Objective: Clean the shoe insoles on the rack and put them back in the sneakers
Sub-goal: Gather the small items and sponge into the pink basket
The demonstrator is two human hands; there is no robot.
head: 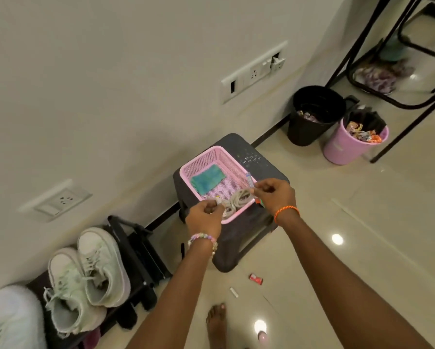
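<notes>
Pink plastic mesh basket [217,153] set on a dark grey stool [267,167] against a cream wall, seen from above past two bare forearms. Folded teal cloth [207,178] laid flat in the basket's far-left part; pale looped bundle [239,197] heaped in the near corner, either laces or insoles, not possible to tell. Left hand [205,217] hovered over the basket's near-left rim, fingers curled in and thumb pressed to forefinger, pinched on a small white piece [218,199] touching that bundle. Right hand [274,195] raised over the near-right rim, fingers likewise closed in a pinch on the lower end of a thin tube [249,181] – tilted, pale blue at its upper tip. Pastel bead bracelet [202,239] worn on the left wrist, orange thread band [287,212] on the right. Pale green-white sneakers [85,278] parked as a pair, laced, on a low black rack [141,250] at lower left, well apart from both hands; a white shoe [7,318] beside them at the frame's corner. Black bin [314,114] and pink bin [347,149] stood side by side beyond the stool, both holding wrappers. Small red packet [255,278] and short white stick [234,292] dropped on the glossy tiles near a bare foot [216,321].
</notes>
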